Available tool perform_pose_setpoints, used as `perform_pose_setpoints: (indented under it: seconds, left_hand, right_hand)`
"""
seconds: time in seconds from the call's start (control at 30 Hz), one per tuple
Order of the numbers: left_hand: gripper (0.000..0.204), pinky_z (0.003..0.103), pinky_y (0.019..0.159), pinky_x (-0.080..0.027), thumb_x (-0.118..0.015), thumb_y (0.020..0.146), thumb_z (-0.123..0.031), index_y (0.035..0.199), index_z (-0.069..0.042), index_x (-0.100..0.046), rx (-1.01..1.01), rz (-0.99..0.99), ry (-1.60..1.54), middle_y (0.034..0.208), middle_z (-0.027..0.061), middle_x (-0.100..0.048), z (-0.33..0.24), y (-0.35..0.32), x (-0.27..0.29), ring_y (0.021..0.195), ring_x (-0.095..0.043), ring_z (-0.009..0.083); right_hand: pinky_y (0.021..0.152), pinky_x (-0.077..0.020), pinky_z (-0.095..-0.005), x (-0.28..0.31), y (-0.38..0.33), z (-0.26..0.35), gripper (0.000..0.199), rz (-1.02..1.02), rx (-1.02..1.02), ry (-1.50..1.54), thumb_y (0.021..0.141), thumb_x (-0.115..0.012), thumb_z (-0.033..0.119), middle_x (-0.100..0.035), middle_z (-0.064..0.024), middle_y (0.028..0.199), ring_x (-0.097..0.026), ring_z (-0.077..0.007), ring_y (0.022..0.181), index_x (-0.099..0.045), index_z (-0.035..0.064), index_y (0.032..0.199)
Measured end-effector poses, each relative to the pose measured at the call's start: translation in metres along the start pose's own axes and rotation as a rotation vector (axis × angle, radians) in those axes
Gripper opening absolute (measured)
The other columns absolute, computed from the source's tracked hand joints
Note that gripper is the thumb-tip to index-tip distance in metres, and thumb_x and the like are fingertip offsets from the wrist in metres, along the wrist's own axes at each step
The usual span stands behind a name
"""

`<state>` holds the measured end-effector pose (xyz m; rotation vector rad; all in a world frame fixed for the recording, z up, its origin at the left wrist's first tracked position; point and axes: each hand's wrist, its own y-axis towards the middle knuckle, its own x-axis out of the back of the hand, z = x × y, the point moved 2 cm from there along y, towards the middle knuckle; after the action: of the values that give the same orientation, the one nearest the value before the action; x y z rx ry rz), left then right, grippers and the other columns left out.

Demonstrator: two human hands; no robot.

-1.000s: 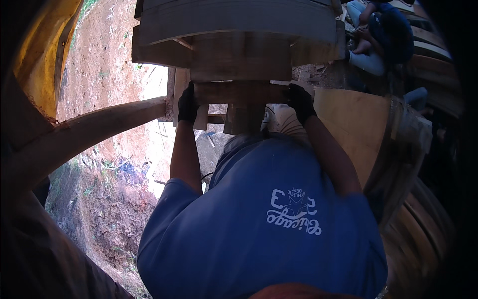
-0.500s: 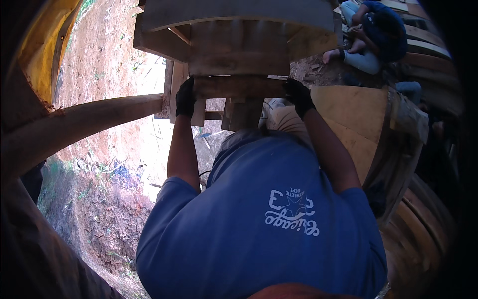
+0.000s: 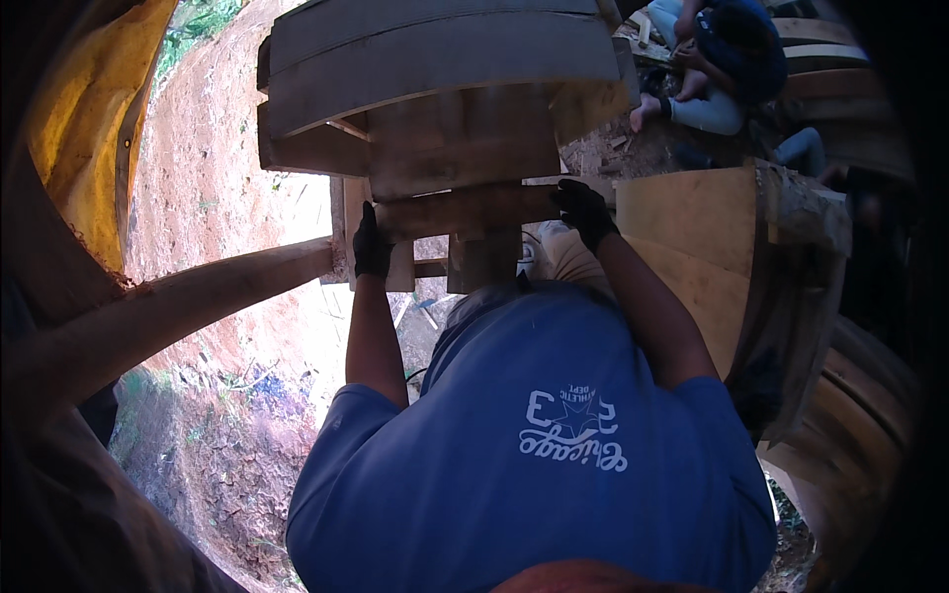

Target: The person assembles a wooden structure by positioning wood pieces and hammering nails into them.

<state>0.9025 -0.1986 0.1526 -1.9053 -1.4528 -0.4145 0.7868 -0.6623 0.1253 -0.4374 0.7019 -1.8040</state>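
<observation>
Both my hands wear black gloves and reach forward over my blue shirt. My left hand (image 3: 373, 242) grips the left end of a horizontal wooden bar (image 3: 465, 210). My right hand (image 3: 583, 210) is closed on the right end of the same bar. The bar is the near part of a pallet-like wooden frame (image 3: 445, 89) built of wide planks and blocks, which I hold out in front of me. A short wooden block (image 3: 484, 259) hangs under the bar between my hands.
A round wooden pole (image 3: 198, 306) runs in from the left toward the frame. A yellow curved object (image 3: 89, 128) is at the upper left, above red earth (image 3: 208, 188). A plywood sheet (image 3: 692, 247) and stacked planks stand on the right. Another person (image 3: 722, 59) sits at the top right.
The wooden frame and both hands sit lower and closer in the picture than before. My left hand has dropped more than my right. Both hands keep their grip.
</observation>
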Motion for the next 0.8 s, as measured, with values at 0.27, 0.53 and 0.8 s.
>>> perform_pose_setpoints:
  seconds: [0.27, 0.53, 0.8]
  left_hand:
    - [0.099, 0.042, 0.105, -0.058, -0.084, 0.079, 0.007, 0.164, -0.023, -0.043, -0.267, -0.009, 0.238, 0.15, 0.0189, -0.056, 0.004, -0.002, 0.004, 0.13, -0.061, 0.037]
    - [0.098, 0.05, 0.107, -0.054, -0.092, 0.075, -0.007, 0.161, -0.022, -0.048, -0.386, 0.104, 0.458, 0.142, 0.023, -0.06, -0.001, 0.006, 0.023, 0.129, -0.06, 0.046]
    - [0.09, 0.049, 0.109, -0.053, -0.089, 0.08, -0.017, 0.16, -0.011, -0.048, -0.307, 0.157, 0.605, 0.141, 0.0221, -0.064, 0.033, -0.017, 0.049, 0.127, -0.063, 0.0423]
  right_hand:
    - [0.095, -0.0516, -0.0407, -0.021, 0.022, 0.041, 0.067, -0.12, 0.047, -0.347, 0.095, -0.064, 0.07, -0.074, -0.0075, 0.119, -0.068, -0.0214, 0.112, -0.073, 0.0155, 0.133]
    - [0.1, -0.0533, -0.0412, -0.035, 0.037, 0.061, 0.064, 0.069, 0.055, 0.166, 0.092, -0.078, 0.056, -0.076, -0.0114, 0.116, -0.07, -0.0219, 0.112, -0.074, 0.0024, 0.127]
    - [0.107, -0.0504, -0.0441, -0.018, 0.004, 0.081, 0.082, 0.017, 0.203, -0.384, 0.092, -0.068, 0.071, -0.071, -0.0206, 0.131, -0.066, -0.0339, 0.125, -0.068, 0.0011, 0.134]
